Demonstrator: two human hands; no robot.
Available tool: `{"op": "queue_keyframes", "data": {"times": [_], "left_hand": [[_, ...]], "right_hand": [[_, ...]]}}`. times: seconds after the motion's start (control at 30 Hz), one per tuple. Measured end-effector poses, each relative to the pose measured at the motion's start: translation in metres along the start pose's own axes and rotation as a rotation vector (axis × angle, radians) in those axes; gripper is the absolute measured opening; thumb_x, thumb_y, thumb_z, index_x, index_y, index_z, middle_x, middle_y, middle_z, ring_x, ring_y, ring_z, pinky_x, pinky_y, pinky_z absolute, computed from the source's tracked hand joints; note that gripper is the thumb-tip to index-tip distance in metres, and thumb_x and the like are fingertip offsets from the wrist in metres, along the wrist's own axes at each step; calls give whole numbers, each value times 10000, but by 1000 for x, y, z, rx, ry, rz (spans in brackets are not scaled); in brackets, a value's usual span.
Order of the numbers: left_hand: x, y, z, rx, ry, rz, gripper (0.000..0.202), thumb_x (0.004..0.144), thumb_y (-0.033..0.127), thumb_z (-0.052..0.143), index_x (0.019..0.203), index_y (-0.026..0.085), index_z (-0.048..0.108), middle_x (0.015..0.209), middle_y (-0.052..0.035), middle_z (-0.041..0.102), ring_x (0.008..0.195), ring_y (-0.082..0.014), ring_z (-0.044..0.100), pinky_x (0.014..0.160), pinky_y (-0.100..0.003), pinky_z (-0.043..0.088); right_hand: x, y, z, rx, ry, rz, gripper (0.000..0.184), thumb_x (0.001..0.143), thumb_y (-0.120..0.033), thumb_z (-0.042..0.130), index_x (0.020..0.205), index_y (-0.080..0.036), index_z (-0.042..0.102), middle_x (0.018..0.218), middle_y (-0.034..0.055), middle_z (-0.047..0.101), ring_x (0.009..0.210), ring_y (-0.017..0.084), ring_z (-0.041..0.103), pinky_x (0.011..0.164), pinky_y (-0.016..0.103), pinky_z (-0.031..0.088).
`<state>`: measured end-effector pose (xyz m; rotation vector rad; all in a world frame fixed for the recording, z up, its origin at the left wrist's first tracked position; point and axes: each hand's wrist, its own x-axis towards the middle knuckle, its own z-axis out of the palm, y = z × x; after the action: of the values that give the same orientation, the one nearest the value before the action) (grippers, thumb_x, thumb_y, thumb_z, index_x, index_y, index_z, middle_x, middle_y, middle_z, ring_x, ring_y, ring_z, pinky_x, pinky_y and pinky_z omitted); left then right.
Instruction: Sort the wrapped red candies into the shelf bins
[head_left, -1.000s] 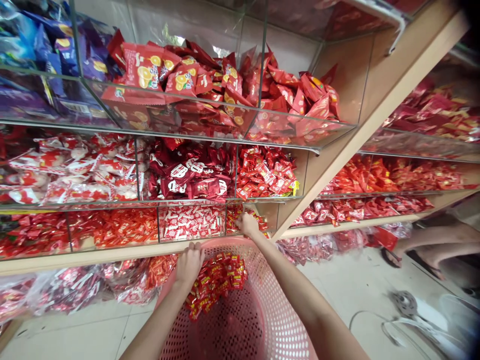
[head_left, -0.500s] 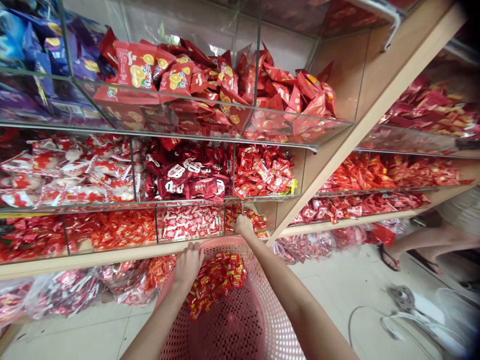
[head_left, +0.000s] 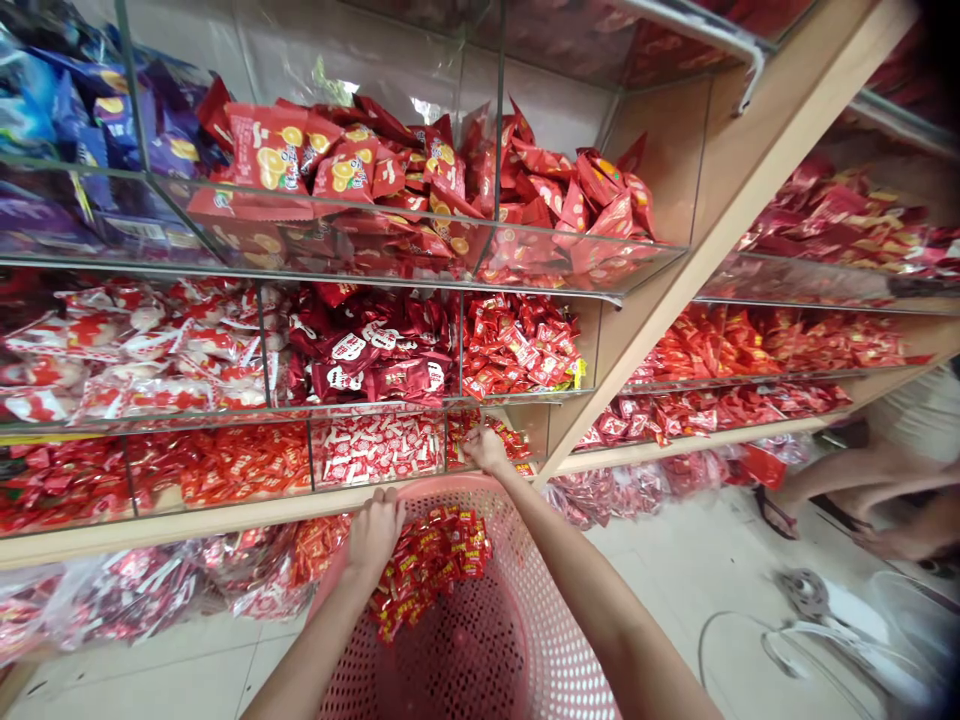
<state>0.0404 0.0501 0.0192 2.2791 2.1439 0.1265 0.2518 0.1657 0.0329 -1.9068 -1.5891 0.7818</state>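
My left hand (head_left: 375, 533) is closed over the rim of a pink perforated plastic basket (head_left: 574, 610), which tilts against the shelf edge. Red-and-yellow wrapped candies (head_left: 439, 560) lie heaped on the basket's far side. My right hand (head_left: 486, 448) reaches past the rim into the lowest right bin, among red-wrapped candies (head_left: 515, 440). Its fingers are bent down at the candies, and whether they pinch any is hidden. Beside that bin on the left lies a compartment of red-and-white wrapped candies (head_left: 379, 447).
Clear dividers split the shelves into bins, with large red orange-print packets (head_left: 345, 165) above. A slanting wooden upright (head_left: 660, 330) stands right of my hand. Bagged candies (head_left: 135, 590) lie under the shelf. A cable (head_left: 739, 620) and another person's legs (head_left: 847, 480) are at right.
The view has shifted slightly. My right hand stays in the lowest bin with its fingers a little changed, and my left hand keeps its hold on the basket rim.
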Motion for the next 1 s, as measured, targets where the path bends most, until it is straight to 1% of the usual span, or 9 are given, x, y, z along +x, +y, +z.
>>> {"op": "queue_keyframes", "data": {"times": [0.1, 0.2, 0.3, 0.4, 0.57, 0.73, 0.83, 0.93, 1.0], "left_hand": [[0, 0, 2, 10, 18, 6, 378, 905, 292, 268, 1079, 136, 566, 1002, -123, 622, 769, -207, 647, 620, -294, 496], [0, 0, 2, 11, 13, -4, 384, 905, 296, 269, 1096, 133, 560, 1020, -129, 618, 776, -208, 647, 618, -291, 497], [0, 1, 1, 3, -4, -9, 392, 907, 303, 262, 1102, 133, 557, 1019, -132, 615, 756, -203, 647, 599, -286, 495], [0, 1, 1, 0, 0, -3, 388, 907, 303, 264, 1100, 137, 556, 1016, -127, 616, 760, -198, 648, 613, -284, 495], [-1, 0, 2, -8, 9, -3, 393, 908, 306, 256, 1092, 134, 558, 1029, -129, 616, 753, -203, 650, 615, -295, 497], [-1, 1, 2, -11, 8, -8, 389, 906, 287, 257, 1080, 130, 567, 1018, -132, 615, 749, -205, 649, 614, -302, 498], [-1, 1, 2, -6, 16, -6, 384, 906, 289, 255, 1063, 131, 568, 1001, -126, 617, 751, -207, 648, 607, -300, 496], [-1, 1, 3, 1, 22, -5, 374, 905, 291, 255, 1044, 135, 565, 987, -118, 618, 745, -209, 648, 591, -296, 494], [-1, 0, 4, 3, 21, -2, 369, 904, 286, 256, 1041, 135, 564, 987, -118, 618, 746, -211, 649, 588, -297, 494]], "right_hand": [[-5, 3, -9, 182, -16, -41, 212, 724, -273, 577, 902, -159, 558, 646, -16, 592, 598, 113, 562, 574, 212, 430], [-26, 2, -22, 502, -52, -148, 281, 709, -329, 599, 928, -173, 516, 576, -73, 467, 534, 82, 474, 554, 200, 429], [-57, 1, -30, 693, -185, -201, 381, 688, -406, 636, 988, -220, 494, 644, -73, 436, 566, 79, 449, 550, 203, 453], [-82, 4, -24, 767, -329, -142, 418, 668, -440, 667, 988, -257, 472, 720, -60, 447, 600, 88, 471, 541, 227, 489], [-98, 19, 1, 661, -506, -89, 401, 640, -460, 689, 902, -227, 495, 732, -51, 457, 584, 89, 475, 495, 233, 492], [-98, 19, 11, 581, -708, -21, 355, 717, -393, 625, 988, -231, 461, 786, -54, 465, 590, 101, 564, 531, 281, 526], [-93, 17, 20, 503, -682, -37, 339, 711, -278, 627, 978, -223, 426, 792, -62, 488, 513, 84, 560, 479, 252, 496], [-87, 18, 34, 382, -609, -99, 306, 677, -170, 634, 895, -209, 423, 677, -88, 494, 420, 58, 487, 389, 186, 400], [-84, 18, 41, 324, -598, -134, 243, 686, -146, 621, 840, -201, 442, 583, -97, 489, 407, 59, 470, 373, 163, 355]]}}
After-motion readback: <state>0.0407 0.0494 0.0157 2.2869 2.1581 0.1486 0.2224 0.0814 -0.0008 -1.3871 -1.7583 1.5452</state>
